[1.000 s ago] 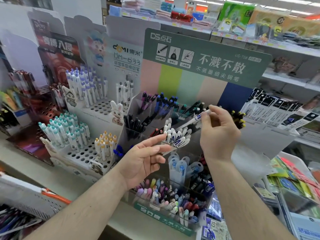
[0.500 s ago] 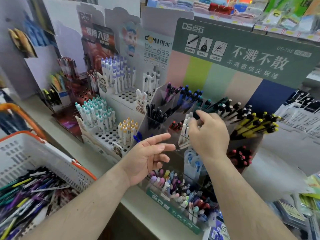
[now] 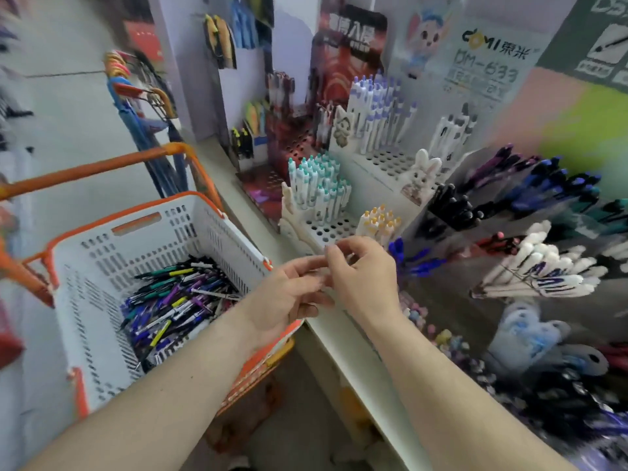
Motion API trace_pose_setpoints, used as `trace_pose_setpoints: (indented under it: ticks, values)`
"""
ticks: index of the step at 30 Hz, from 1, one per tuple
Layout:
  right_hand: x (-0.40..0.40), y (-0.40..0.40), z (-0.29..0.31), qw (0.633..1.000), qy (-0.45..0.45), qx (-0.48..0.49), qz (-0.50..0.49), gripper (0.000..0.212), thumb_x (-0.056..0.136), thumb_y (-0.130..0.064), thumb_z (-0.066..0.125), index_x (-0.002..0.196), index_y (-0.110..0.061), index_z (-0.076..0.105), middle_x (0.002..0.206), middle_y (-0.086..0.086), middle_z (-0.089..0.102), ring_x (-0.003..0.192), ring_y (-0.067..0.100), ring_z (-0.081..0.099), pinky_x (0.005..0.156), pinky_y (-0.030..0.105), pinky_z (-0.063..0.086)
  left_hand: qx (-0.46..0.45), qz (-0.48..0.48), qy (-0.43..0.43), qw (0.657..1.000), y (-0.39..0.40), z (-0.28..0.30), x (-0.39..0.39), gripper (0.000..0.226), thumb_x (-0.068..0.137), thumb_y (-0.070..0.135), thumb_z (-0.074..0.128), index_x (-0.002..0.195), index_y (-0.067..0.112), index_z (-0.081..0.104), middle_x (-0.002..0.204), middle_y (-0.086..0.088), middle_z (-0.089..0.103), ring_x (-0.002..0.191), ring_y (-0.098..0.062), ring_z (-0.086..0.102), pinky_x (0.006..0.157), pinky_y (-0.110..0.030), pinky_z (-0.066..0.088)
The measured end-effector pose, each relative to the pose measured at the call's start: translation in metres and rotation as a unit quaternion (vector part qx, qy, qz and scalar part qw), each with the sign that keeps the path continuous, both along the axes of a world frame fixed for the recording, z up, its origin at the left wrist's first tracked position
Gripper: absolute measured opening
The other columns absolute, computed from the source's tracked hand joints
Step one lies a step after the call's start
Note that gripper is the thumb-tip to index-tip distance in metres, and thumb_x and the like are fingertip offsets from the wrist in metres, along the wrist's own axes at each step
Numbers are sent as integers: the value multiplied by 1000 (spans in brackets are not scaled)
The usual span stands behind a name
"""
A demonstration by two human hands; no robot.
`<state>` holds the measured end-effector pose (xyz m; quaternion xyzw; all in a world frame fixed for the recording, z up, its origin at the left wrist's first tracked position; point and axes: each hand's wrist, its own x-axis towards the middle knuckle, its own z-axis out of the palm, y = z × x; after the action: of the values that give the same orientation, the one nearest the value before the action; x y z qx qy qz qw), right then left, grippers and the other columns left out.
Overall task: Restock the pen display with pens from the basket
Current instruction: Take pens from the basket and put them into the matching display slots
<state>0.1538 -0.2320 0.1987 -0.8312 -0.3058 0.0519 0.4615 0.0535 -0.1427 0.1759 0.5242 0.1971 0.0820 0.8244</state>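
Frame centre: left hand (image 3: pixel 292 294) and right hand (image 3: pixel 365 273) touching, fingers loosely curled, empty; basket (image 3: pixel 142 232) w/ pens (image 3: pixel 176 304) lower left.

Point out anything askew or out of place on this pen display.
The white pens at right lean fanned out, nearly sideways, not upright like the teal-capped pens. Loose blue pens lie flat nearby. The picture is blurred, so finer faults cannot be judged.

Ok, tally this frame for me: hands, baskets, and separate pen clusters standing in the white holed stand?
Hands: 2, left hand and right hand
Basket: 1
Pen clusters: 4, teal-capped, yellow-capped, purple-capped, black-and-white
Total: 7
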Motion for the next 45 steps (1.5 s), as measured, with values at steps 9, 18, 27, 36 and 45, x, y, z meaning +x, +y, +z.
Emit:
trace_pose_setpoints:
  ticks: [9, 18, 27, 36, 45]
  values:
    - [-53, 97, -71, 983, 20, -149, 108, 18, 89, -27, 64, 99, -17, 75, 101, 4, 66, 104, 22, 58, 91, 34, 45, 118, 36, 230, 965, 117, -80, -83, 22, 97, 19, 58, 118, 25, 63, 106, 3, 74, 92, -15, 69, 83, -35, 48]
    - [-68, 150, -108, 931, -99, -330, 120, 57, 91, -33, 59, 145, -20, 46, 151, 16, 35, 139, 33, 27, 114, 42, 24, 386, -142, 476, 777, 203, -177, -99, 51, 91, 29, 60, 137, 10, 49, 117, -5, 58, 107, -24, 57, 85, -34, 50]
    - [-66, 214, -141, 891, -144, -421, 85, 78, 78, -35, 59, 146, -16, 26, 149, 20, 28, 140, 40, 24, 117, 53, 20, 499, -143, 561, 645, 276, -235, -85, 118, 65, 70, 72, 153, 15, 15, 160, -17, 8, 147, -36, 9, 118, -51, 18]
    - [-55, 222, -157, 877, -194, -432, 78, 89, 81, -61, 51, 150, -20, 15, 143, 11, 38, 127, 35, 46, 110, 51, 29, 465, -124, 559, 675, 335, -264, -64, 136, 54, 92, 58, 156, 25, -3, 164, -9, -6, 150, -33, -6, 119, -57, 3]
    - [-59, 222, -159, 869, -193, -449, 79, 88, 80, -64, 47, 150, -18, 19, 153, 18, 27, 134, 42, 38, 116, 56, 17, 483, -216, 560, 638, 284, -267, -66, 140, 49, 75, 80, 152, 12, 10, 153, -16, 23, 141, -35, 26, 108, -51, 31]
